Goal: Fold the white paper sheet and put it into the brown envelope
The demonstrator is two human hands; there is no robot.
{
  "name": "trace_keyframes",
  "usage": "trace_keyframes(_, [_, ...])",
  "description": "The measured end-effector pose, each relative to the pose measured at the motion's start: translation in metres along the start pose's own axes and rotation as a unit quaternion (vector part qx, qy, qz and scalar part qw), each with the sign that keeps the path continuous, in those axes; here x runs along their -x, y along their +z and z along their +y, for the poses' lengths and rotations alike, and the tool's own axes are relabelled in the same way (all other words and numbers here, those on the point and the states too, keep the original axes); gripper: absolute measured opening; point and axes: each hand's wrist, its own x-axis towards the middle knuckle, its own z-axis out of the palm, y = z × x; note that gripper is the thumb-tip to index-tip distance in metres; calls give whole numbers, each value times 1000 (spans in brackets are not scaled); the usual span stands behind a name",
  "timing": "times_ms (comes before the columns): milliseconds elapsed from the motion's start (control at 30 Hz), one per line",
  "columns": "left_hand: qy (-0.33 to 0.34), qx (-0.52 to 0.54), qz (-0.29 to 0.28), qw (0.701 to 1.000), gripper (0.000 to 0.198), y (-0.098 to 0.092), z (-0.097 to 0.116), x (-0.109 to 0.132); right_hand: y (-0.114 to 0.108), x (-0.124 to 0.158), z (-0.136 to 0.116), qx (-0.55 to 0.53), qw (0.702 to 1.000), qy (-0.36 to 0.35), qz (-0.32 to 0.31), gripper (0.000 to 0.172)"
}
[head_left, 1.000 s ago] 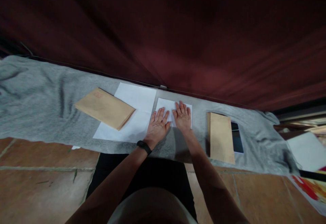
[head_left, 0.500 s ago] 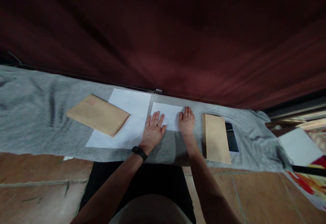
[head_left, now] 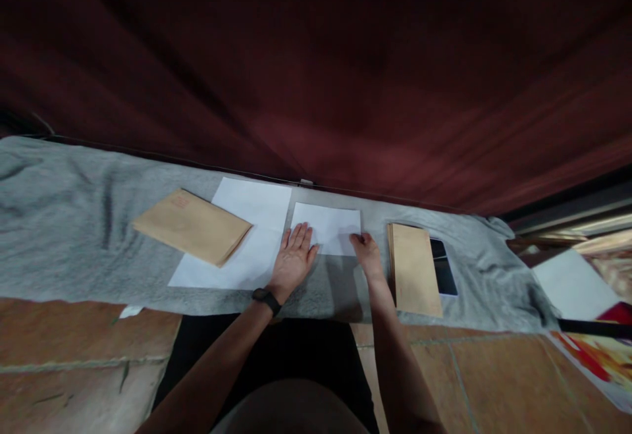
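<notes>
A small white sheet of paper [head_left: 332, 224], apparently folded, lies flat in front of me. My left hand [head_left: 293, 260] rests palm down by its lower left corner, fingers stretched out and touching it. At the right edge, my right hand [head_left: 368, 253] has its thumb and fingers closed on the paper's side. Larger white sheets [head_left: 254, 200] lie just left of my left hand. Partly covering them is a set of brown envelopes [head_left: 190, 226] with a faint red stamp mark.
A stack of brown envelopes [head_left: 417, 272] lies to the right, overlapping a dark-screened phone or tablet [head_left: 444, 266]. Grey cloth [head_left: 99, 236] covers the narrow work surface. A dark red curtain [head_left: 316, 91] hangs behind it. Tiled floor [head_left: 494, 375] shows below.
My right hand has gone from lying flat on the paper's right end to pinching its right edge, slightly lower. My left hand stays flat, shifted slightly down.
</notes>
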Motion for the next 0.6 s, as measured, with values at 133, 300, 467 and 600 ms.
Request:
trace_keyframes(133, [-4, 7, 3, 1000, 55, 0, 0, 0, 2, 12, 1, -112, 993, 25, -40, 27])
trace_keyframes(300, [6, 20, 11, 1000, 54, -4, 3, 11, -3, 38, 3, -224, 970, 52, -80, 38])
trace_keyframes(467, [21, 23, 15, 999, 54, -13, 18, 44, -26, 68, 19, -266, 953, 77, -120, 45])
trace_keyframes(600, [14, 4, -9, 1000, 53, -10, 37, 60, -30, 91, 33, -255, 953, 100, -128, 44])
